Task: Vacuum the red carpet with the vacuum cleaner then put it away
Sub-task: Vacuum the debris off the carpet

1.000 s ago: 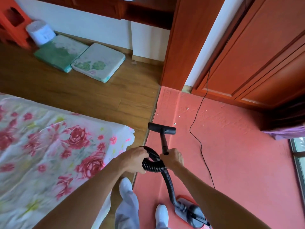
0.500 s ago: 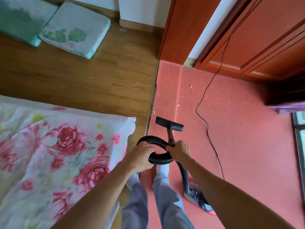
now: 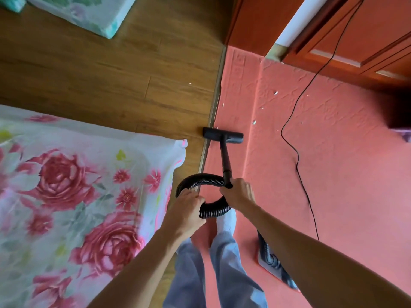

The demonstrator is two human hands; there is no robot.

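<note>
Both hands are closed on the vacuum cleaner. The left hand (image 3: 188, 211) grips the looped black hose (image 3: 200, 177); the right hand (image 3: 240, 195) grips the near end of the wand (image 3: 225, 156), where the hose joins it. The wand runs away from the person to the nozzle (image 3: 222, 135), which lies flat on the red carpet (image 3: 333, 174), its left end over the metal strip (image 3: 213, 107) that edges the carpet.

Just beyond the nozzle and to its right, white scraps (image 3: 254, 122) dot the carpet. Further right of the nozzle a thin black cord (image 3: 295, 152) snakes across the carpet towards the wooden door (image 3: 355, 41). On the near side of the nozzle, behind the right forearm, the vacuum body (image 3: 273, 263) sits on the carpet with the hose running into it. The person's legs in blue trousers (image 3: 222, 274) stand nearer still. Left of the nozzle lies wooden floor (image 3: 111, 74), with a rose-printed bed cover (image 3: 66, 185) to the near left and a pale cushion (image 3: 89, 12) to the far left.
</note>
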